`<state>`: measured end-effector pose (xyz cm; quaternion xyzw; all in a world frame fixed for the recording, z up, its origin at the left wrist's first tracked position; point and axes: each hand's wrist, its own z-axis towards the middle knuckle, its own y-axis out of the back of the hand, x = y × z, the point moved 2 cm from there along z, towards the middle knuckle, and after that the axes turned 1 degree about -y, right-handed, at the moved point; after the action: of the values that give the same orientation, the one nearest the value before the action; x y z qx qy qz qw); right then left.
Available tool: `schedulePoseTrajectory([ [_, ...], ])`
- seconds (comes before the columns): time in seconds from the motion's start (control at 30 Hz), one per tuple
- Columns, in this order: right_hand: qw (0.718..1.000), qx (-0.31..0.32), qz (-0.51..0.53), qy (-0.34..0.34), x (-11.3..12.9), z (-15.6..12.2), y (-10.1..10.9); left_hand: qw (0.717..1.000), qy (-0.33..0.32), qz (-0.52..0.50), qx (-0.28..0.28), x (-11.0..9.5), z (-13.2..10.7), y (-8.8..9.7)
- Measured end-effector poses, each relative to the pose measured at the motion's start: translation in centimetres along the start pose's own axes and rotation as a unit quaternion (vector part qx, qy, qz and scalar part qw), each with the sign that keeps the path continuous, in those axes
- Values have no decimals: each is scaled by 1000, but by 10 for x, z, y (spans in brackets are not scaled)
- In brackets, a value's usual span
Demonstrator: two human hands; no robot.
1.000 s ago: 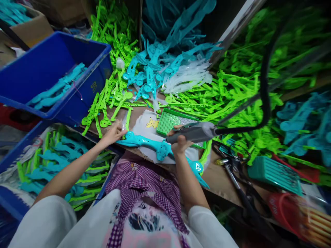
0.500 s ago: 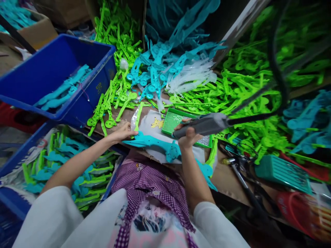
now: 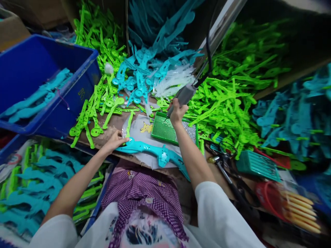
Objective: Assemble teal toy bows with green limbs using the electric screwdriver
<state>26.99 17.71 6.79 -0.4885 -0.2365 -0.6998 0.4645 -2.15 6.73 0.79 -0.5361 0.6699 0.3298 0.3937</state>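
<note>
My left hand [image 3: 116,140] is closed in a pinch on the left end of a long blue plastic part [image 3: 147,147], shaped like a toy bow. The part lies across the bench's front edge, on a whitish cloth [image 3: 136,129] with a yellow cartoon figure. A thin lime-green strip [image 3: 129,124] in clear film stands up from that end, beside my fingertips. My right hand [image 3: 178,112] is wrapped round a grey corded electric screwdriver [image 3: 186,94]. Its tip points down left, over the green tray [image 3: 170,139], which holds small silvery screws at its right end.
Lime-green parts [image 3: 227,110] and blue parts [image 3: 141,74] are heaped behind the tray. A blue bin [image 3: 85,65] stands left, above a lower crate of finished-looking pieces [image 3: 46,172]. At right lie a hammer [image 3: 223,172], a teal basket [image 3: 256,165] and a red container [image 3: 269,198].
My right hand has moved away from the blue part, up and forward to the tray, tilting the screwdriver more upright. My left hand keeps its pinch. The view has shifted right.
</note>
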Motion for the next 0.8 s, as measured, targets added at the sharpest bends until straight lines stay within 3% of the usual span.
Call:
schedulePoseTrajectory([
  [0.27, 1000, -2, 6, 8, -18, 4, 5, 1000, 11, -4, 10, -3, 0, -1],
  [0.6, 1000, -2, -10, 5, -23, 3, 4, 999, 19, -7, 34, -4, 2, 0],
  [0.7, 1000, -18, 1, 13, -12, 7, 9, 999, 26, -10, 39, -5, 2, 1],
  [0.8, 998, -45, 45, 29, 20, 4, 13, 999, 33, -16, 35, -6, 2, 0],
])
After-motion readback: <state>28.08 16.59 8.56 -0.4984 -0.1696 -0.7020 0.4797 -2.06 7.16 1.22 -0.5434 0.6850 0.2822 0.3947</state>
